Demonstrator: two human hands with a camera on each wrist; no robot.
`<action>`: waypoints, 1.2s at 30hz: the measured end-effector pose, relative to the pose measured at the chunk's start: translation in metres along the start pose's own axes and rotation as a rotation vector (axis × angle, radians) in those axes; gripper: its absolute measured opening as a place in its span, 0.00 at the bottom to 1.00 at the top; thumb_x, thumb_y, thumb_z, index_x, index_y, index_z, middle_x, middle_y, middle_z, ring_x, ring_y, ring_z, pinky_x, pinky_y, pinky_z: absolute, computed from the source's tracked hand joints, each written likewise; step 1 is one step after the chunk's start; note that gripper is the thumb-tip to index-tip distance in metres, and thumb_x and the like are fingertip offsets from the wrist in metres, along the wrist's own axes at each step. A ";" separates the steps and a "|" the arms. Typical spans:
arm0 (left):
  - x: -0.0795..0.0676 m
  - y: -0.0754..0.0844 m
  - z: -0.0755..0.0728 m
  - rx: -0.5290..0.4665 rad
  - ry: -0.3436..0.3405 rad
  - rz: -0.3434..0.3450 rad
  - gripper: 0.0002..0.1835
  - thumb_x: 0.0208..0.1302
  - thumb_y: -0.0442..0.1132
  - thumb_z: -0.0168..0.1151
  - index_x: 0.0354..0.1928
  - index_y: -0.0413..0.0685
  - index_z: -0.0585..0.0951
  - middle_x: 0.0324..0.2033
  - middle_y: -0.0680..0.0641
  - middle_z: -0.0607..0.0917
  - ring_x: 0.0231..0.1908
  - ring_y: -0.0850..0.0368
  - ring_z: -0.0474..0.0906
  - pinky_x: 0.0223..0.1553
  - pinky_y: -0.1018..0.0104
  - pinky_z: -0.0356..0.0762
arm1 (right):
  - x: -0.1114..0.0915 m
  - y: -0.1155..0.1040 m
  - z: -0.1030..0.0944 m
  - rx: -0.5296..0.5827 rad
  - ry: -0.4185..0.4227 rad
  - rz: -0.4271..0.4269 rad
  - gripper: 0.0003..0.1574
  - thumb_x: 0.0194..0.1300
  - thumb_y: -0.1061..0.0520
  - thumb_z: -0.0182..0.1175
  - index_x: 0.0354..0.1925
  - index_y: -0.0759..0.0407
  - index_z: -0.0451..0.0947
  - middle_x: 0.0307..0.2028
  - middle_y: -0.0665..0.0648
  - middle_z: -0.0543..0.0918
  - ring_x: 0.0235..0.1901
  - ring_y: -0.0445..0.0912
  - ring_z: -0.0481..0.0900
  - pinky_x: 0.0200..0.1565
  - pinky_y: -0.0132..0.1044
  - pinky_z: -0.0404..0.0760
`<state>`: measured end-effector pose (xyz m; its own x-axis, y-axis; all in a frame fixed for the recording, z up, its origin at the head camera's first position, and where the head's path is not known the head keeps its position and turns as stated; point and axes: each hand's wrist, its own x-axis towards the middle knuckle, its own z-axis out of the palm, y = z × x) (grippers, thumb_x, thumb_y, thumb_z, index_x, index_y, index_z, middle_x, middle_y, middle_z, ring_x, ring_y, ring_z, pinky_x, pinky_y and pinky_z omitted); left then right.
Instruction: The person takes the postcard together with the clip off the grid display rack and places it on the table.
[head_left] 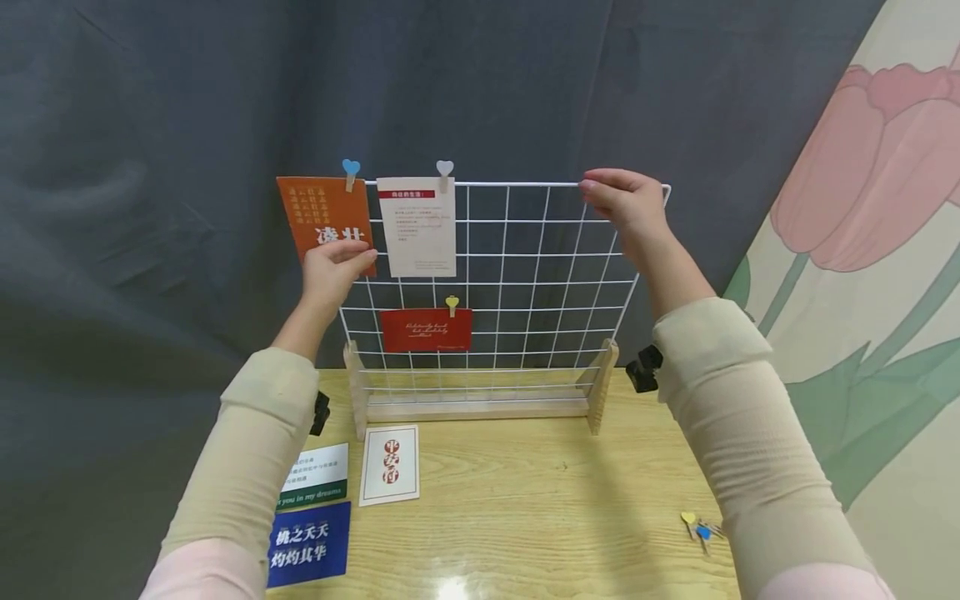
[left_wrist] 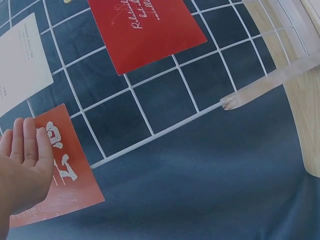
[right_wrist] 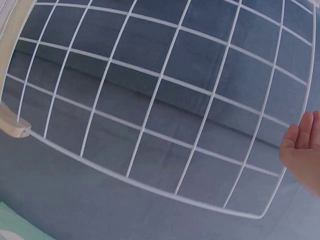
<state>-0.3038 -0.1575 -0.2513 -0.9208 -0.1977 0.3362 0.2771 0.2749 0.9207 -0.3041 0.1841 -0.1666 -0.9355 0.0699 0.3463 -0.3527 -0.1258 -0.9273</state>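
Note:
My left hand (head_left: pixel 333 271) lies with fairly straight fingers over the lower right part of an orange card (head_left: pixel 300 200); the left wrist view shows these fingers (left_wrist: pixel 30 145) flat over the card. A blue heart clip (head_left: pixel 351 169) holds that card's top to the white wire grid (head_left: pixel 525 221). With thumb and fingertips, my right hand (head_left: pixel 628 204) pinches the grid's top wire near its right corner. Beside the orange card hangs a white printed card (head_left: pixel 417 229) under a white heart clip (head_left: pixel 445 169). Lower down, a yellow heart clip (head_left: pixel 452 303) holds a red card (head_left: pixel 426 332).
The grid stands in a wooden base (head_left: pixel 480 409) on the wood-grain table (head_left: pixel 510 500). Front left lie a white card with red characters (head_left: pixel 390 467), a green-and-white card (head_left: pixel 322 471) and a blue card (head_left: pixel 309 542). Loose heart clips (head_left: pixel 703 532) lie front right. A dark curtain hangs behind.

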 end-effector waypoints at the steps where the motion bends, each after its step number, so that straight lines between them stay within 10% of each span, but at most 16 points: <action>1: 0.000 0.001 0.001 -0.003 -0.003 -0.002 0.18 0.53 0.39 0.61 0.44 0.34 0.77 0.40 0.41 0.79 0.36 0.57 0.75 0.42 0.65 0.72 | 0.001 0.000 0.002 -0.003 -0.003 -0.002 0.05 0.50 0.66 0.62 0.26 0.58 0.81 0.25 0.51 0.80 0.28 0.41 0.77 0.33 0.28 0.72; 36: 0.016 -0.006 0.011 -0.093 0.068 0.039 0.18 0.52 0.40 0.62 0.44 0.39 0.77 0.41 0.43 0.79 0.41 0.55 0.75 0.41 0.66 0.72 | 0.008 0.001 0.082 -0.095 -0.044 -0.022 0.17 0.54 0.64 0.59 0.43 0.68 0.74 0.39 0.56 0.76 0.42 0.45 0.72 0.45 0.33 0.69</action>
<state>-0.3231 -0.1518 -0.2538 -0.8888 -0.2533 0.3819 0.3394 0.1959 0.9200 -0.3134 0.1036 -0.1537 -0.9285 0.0280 0.3703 -0.3710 -0.0297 -0.9281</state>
